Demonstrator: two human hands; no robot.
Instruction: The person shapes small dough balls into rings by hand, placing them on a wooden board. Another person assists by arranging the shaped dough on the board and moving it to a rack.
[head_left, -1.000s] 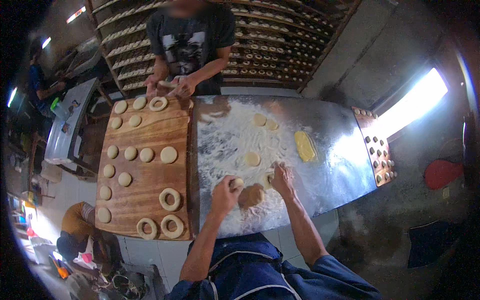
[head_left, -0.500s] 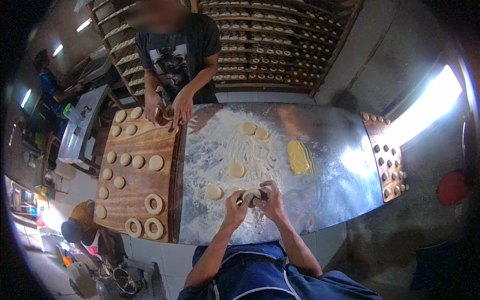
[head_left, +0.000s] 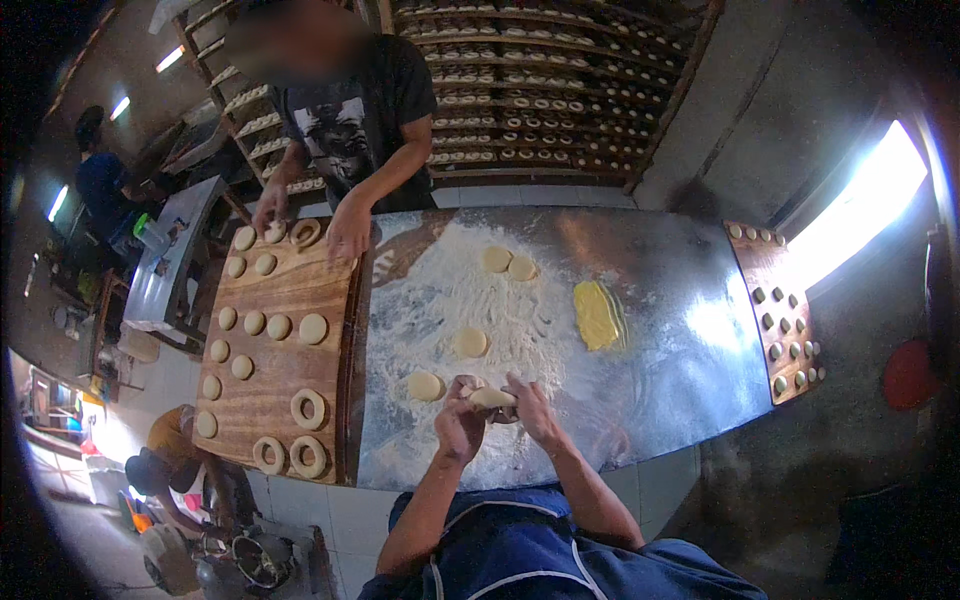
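My left hand (head_left: 462,420) and my right hand (head_left: 532,408) both grip a pale piece of dough (head_left: 491,396) between their fingers, held over the floured near part of the metal table (head_left: 660,360). Beside my left hand lies a flat dough disc (head_left: 425,386), with another dough disc (head_left: 471,342) a little beyond the hands. Two more discs (head_left: 508,262) lie farther back in the flour. A yellow smear of fat (head_left: 598,315) is on the metal to the right.
A wooden board (head_left: 260,400) on the left holds several discs and rings; another board (head_left: 760,270) is on the right. A co-worker (head_left: 355,150) reaches onto the left board. Behind are a rack (head_left: 520,130), a person in blue (head_left: 105,185); at lower left, a crouched person (head_left: 175,445).
My hands were apart and came together on the dough; it is now turned and pinched between both. The co-worker's hands have moved down onto the left board and apart, a ring left between them.
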